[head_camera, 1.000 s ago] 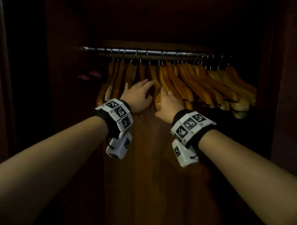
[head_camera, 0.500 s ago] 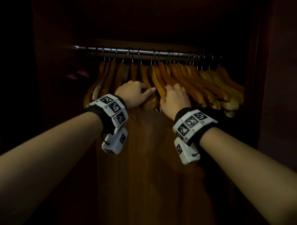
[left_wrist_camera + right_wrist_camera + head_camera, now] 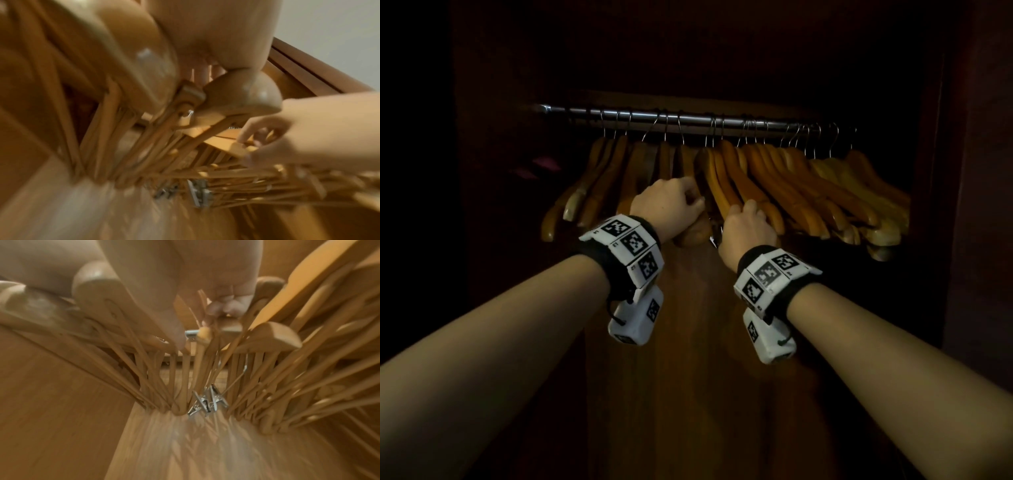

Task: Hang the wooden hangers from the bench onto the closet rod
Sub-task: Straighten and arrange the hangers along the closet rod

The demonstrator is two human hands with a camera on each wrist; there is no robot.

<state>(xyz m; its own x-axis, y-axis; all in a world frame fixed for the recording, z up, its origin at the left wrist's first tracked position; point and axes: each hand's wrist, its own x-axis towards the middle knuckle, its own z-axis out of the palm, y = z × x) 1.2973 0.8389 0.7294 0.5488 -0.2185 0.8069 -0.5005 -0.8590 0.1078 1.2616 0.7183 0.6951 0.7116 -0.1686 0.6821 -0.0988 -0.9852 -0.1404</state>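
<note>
Left hand [image 3: 669, 205] curled round a hanger [image 3: 690, 192] end at 9 o'clock of the right hand [image 3: 748, 228], which pinches a neighbouring hanger bar; all hangers hang from the rod [image 3: 688, 120] at 12 o'clock.

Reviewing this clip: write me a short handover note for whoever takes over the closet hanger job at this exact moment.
Left hand: fingers curled round the shoulder end of a wooden hanger near the middle of the row.
Right hand: grip on a neighbouring hanger just to the right; the wrist view shows its fingers pinching a hanger bar.
Closet rod: a full row of wooden hangers hooked on, the right-hand ones packed and slanted. Metal clips dangle below.
Done: many hangers hung.
Left: settle these two; the bench is out of view, so check it.
</note>
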